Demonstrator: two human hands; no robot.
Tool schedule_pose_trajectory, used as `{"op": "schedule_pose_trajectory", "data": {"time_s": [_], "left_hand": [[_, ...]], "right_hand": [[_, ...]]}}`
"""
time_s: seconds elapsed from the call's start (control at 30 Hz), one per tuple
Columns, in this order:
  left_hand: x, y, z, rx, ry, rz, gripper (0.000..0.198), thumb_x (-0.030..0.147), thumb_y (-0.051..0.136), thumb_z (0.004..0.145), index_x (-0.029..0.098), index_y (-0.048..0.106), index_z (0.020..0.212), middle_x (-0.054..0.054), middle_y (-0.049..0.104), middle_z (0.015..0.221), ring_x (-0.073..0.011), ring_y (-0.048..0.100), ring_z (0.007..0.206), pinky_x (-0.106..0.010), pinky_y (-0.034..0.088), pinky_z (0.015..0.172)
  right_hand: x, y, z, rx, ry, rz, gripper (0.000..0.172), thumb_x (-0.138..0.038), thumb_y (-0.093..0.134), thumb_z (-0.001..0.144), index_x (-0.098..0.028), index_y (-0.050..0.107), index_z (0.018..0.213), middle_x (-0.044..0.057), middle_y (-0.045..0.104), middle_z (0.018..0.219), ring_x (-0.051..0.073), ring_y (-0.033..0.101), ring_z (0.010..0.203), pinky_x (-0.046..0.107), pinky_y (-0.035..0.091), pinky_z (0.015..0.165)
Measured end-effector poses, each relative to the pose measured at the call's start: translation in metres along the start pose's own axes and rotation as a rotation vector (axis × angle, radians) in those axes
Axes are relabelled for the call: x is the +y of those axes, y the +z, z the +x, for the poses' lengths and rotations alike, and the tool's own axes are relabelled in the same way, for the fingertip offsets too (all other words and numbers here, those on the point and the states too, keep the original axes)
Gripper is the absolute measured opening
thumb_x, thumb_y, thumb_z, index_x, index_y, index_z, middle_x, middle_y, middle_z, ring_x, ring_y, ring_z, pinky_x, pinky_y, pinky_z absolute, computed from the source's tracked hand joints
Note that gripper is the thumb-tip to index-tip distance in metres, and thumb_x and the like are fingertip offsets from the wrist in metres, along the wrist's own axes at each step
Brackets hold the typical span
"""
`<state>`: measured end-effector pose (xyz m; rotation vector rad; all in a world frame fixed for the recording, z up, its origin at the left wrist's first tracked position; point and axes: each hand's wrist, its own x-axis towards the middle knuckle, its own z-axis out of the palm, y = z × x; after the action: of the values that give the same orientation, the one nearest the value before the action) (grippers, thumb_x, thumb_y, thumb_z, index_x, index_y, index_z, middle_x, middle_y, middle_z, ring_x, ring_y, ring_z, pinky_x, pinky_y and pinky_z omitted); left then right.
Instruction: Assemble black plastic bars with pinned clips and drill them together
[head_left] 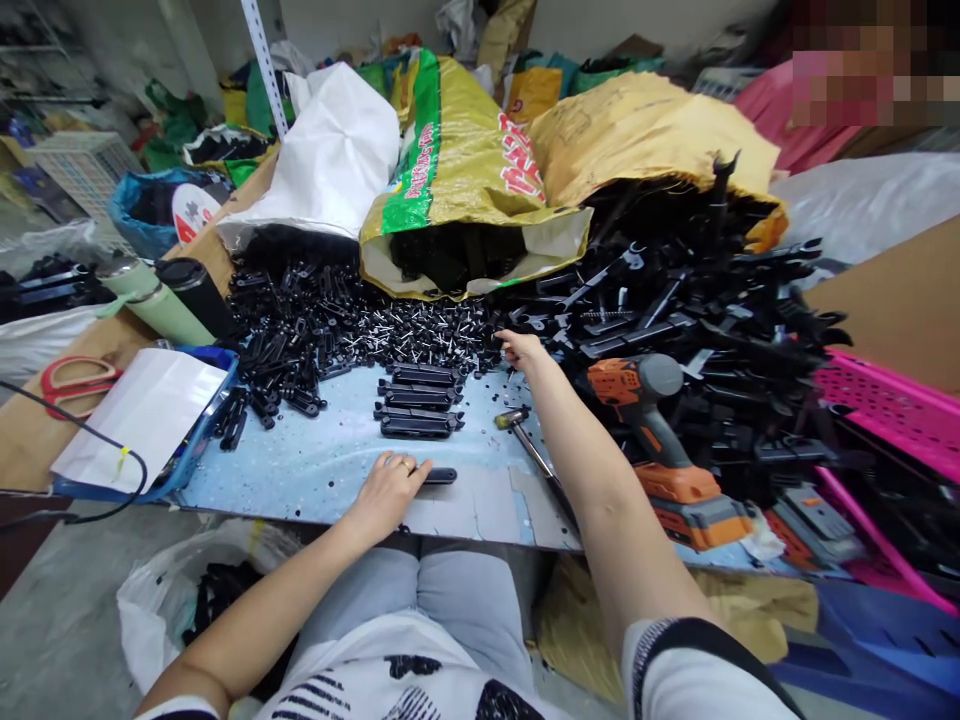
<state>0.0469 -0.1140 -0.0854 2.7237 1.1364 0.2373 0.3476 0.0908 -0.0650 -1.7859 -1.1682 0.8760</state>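
My left hand (388, 492) is closed over a slim black tool handle (441, 476), pressing it down on the work surface near the front edge. Its rounded end sticks out to the right of my fingers. My right arm stretches forward, and my right hand (520, 349) is at the right end of a heap of small silver and black pins or screws (420, 332). Its fingertips are bunched together; what they pinch is too small to make out. Between the hands lie several black tool bodies (421, 400), stacked in a row.
A hammer (536, 445) lies below my right forearm, beside an orange cordless drill (660, 440). Black wrenches and parts (675, 300) pile up at right by a pink basket (892, 410). Sacks (480, 160) stand behind. At left are scissors (75, 388), paper (142, 420) and a black cup (196, 295).
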Motion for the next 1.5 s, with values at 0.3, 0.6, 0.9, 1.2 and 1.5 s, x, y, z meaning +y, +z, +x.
{"op": "schedule_pose_trajectory", "data": {"time_s": [0.3, 0.6, 0.9, 1.2, 1.5], "left_hand": [[-0.005, 0.019, 0.001, -0.022, -0.052, -0.164, 0.035, 0.025, 0.049, 0.09, 0.018, 0.05, 0.124, -0.011, 0.058, 0.103, -0.0237, 0.055, 0.098, -0.038, 0.045, 0.084], [-0.012, 0.011, 0.019, -0.095, 0.013, -0.109, 0.026, 0.027, 0.045, 0.091, 0.016, 0.055, 0.112, -0.01, 0.061, 0.099, -0.0253, 0.055, 0.094, -0.037, 0.043, 0.08], [-0.006, 0.003, 0.02, -0.146, -0.002, -0.14, 0.035, 0.038, 0.048, 0.088, 0.019, 0.05, 0.117, -0.01, 0.058, 0.109, -0.0264, 0.053, 0.102, -0.039, 0.041, 0.086], [-0.01, 0.003, 0.008, 0.021, -0.032, -0.206, 0.058, 0.06, 0.06, 0.074, 0.019, 0.047, 0.112, -0.01, 0.061, 0.101, -0.0272, 0.059, 0.092, -0.036, 0.046, 0.074], [-0.012, 0.007, 0.003, 0.076, 0.011, -0.244, 0.045, 0.057, 0.056, 0.079, 0.019, 0.052, 0.103, -0.007, 0.065, 0.095, -0.0235, 0.063, 0.089, -0.033, 0.048, 0.075]], "right_hand": [[0.055, -0.012, -0.155, -0.383, 0.184, 0.489, 0.03, -0.041, 0.049, 0.075, -0.018, 0.052, 0.095, -0.002, 0.051, 0.063, 0.01, 0.04, 0.046, 0.022, 0.035, 0.045], [0.049, -0.02, -0.237, -0.684, -0.689, -0.699, 0.043, -0.054, 0.043, 0.09, -0.018, 0.063, 0.101, 0.009, 0.062, 0.092, 0.021, 0.058, 0.088, 0.03, 0.04, 0.077], [0.053, 0.01, -0.241, -0.606, -0.745, -1.02, 0.037, -0.05, 0.04, 0.092, -0.018, 0.058, 0.096, 0.008, 0.064, 0.085, 0.018, 0.059, 0.07, 0.026, 0.03, 0.058], [0.022, 0.013, -0.262, -0.434, -0.813, -1.115, 0.033, -0.04, 0.031, 0.098, -0.019, 0.055, 0.101, 0.009, 0.061, 0.088, 0.019, 0.056, 0.08, 0.029, 0.029, 0.065], [0.01, 0.011, -0.248, -0.451, -0.937, -1.157, 0.028, -0.04, 0.034, 0.097, -0.02, 0.054, 0.099, 0.006, 0.059, 0.084, 0.017, 0.055, 0.074, 0.028, 0.029, 0.062]]}}
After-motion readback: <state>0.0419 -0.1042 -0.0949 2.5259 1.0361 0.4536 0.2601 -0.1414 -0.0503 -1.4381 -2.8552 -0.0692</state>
